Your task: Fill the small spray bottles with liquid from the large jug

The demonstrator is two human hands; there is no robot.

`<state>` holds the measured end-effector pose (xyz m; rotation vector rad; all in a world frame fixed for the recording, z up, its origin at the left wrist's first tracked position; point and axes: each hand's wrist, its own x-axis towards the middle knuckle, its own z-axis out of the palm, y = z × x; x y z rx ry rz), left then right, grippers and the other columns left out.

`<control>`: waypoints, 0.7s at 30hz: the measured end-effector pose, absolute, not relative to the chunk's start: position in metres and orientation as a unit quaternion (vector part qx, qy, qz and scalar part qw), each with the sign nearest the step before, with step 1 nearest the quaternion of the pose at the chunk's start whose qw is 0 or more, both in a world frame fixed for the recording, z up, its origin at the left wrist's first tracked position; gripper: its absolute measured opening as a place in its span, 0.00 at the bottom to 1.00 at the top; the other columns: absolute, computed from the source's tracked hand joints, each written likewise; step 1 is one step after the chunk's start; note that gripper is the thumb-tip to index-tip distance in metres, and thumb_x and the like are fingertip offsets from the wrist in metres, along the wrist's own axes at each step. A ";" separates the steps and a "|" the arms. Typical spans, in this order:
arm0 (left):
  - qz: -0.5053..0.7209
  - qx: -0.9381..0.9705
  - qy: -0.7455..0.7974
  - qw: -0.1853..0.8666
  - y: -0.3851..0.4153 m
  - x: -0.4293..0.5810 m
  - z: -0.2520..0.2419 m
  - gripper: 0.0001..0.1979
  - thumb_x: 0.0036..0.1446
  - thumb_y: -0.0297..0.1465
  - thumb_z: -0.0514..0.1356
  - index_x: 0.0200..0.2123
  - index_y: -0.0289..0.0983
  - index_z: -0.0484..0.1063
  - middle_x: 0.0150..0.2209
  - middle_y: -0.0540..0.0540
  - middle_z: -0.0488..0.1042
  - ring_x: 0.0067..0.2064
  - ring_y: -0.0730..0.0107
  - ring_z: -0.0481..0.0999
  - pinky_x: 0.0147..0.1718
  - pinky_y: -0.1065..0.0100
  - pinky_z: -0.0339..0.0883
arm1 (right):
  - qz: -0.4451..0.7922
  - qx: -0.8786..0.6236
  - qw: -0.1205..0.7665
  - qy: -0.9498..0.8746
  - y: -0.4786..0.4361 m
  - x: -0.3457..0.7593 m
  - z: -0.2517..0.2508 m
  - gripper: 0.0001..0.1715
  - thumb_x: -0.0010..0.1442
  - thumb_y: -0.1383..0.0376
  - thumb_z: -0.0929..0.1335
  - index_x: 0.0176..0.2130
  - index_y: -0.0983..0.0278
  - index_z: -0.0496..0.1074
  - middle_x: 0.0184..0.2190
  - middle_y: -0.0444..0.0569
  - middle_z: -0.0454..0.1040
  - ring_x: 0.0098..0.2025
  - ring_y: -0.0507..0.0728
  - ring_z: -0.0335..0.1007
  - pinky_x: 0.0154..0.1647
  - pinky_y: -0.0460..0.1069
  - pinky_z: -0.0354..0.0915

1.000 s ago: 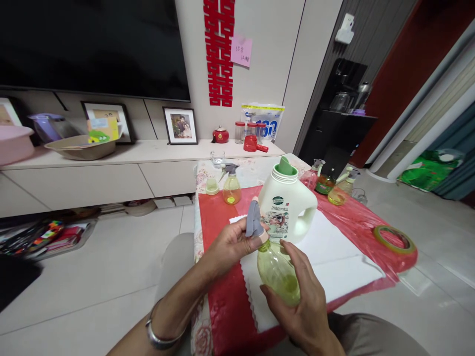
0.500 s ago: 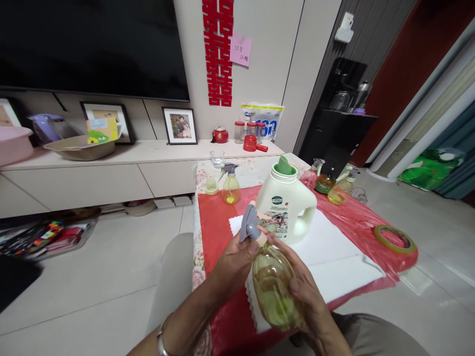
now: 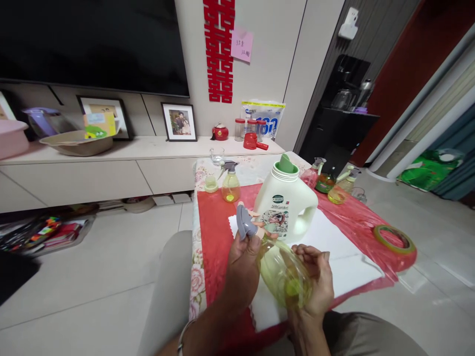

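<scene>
Right hand (image 3: 318, 287) has turned palm-up beside the spray bottle (image 3: 280, 271), fingers half-open, left hand (image 3: 243, 272) keeping fingers clamped round its neck.

Spray btl (image 3: 273, 267) is glossy plstc, spray head (image 3: 245, 223) matt, jug (image 3: 291, 202) smooth plstc.

Room over red sheet (image 3: 214, 232) left of hands (image 3: 243, 272), white jug (image 3: 282, 193) ahead in the way

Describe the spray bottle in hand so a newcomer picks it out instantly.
On the red-covered table stands a large off-white jug with a green spout. Just nearer the camera, the left hand grips a tilted, see-through yellow-green spray bottle at its neck, below a grey trigger head. Unlike the upright spray bottle farther left, this one is in hand.
</scene>
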<state>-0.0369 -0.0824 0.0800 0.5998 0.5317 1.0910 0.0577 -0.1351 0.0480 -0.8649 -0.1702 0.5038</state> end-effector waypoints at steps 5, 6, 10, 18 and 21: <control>0.481 0.275 0.239 0.797 -0.077 -0.040 0.078 0.16 0.50 0.42 0.71 0.37 0.40 0.74 0.38 0.46 0.77 0.46 0.58 0.78 0.47 0.59 0.74 | 0.286 -0.442 0.839 -0.136 -0.134 0.073 0.055 0.19 0.56 0.51 0.74 0.30 0.63 0.72 0.27 0.43 0.70 0.34 0.52 0.69 0.37 0.48 0.68; 0.477 0.275 0.243 0.799 -0.077 -0.041 0.078 0.14 0.51 0.41 0.70 0.35 0.40 0.74 0.38 0.45 0.77 0.46 0.57 0.78 0.47 0.59 0.74 | 0.296 -0.453 0.827 -0.155 -0.134 0.074 0.056 0.19 0.57 0.51 0.74 0.30 0.64 0.72 0.27 0.43 0.70 0.34 0.53 0.69 0.37 0.48 0.67; 0.464 0.295 0.255 0.795 -0.080 -0.041 0.074 0.11 0.58 0.41 0.63 0.35 0.39 0.74 0.41 0.43 0.78 0.48 0.55 0.78 0.48 0.58 0.73 | 0.291 -0.469 0.817 -0.168 -0.135 0.071 0.054 0.19 0.58 0.50 0.72 0.32 0.63 0.71 0.28 0.43 0.69 0.34 0.53 0.68 0.37 0.48 0.66; 0.410 0.265 0.242 0.839 -0.089 -0.042 0.065 0.24 0.57 0.54 0.62 0.42 0.38 0.72 0.41 0.41 0.79 0.45 0.55 0.79 0.44 0.57 0.74 | 0.258 -0.455 0.844 -0.115 -0.135 0.067 0.051 0.20 0.55 0.51 0.75 0.31 0.62 0.68 0.26 0.40 0.65 0.29 0.50 0.62 0.30 0.45 0.62; 0.451 0.241 0.251 0.822 -0.094 -0.042 0.060 0.23 0.57 0.53 0.64 0.44 0.40 0.70 0.44 0.43 0.78 0.48 0.56 0.79 0.46 0.57 0.74 | 0.224 -0.498 0.834 -0.082 -0.139 0.066 0.051 0.22 0.55 0.50 0.75 0.30 0.61 0.66 0.22 0.38 0.61 0.24 0.48 0.54 0.23 0.44 0.54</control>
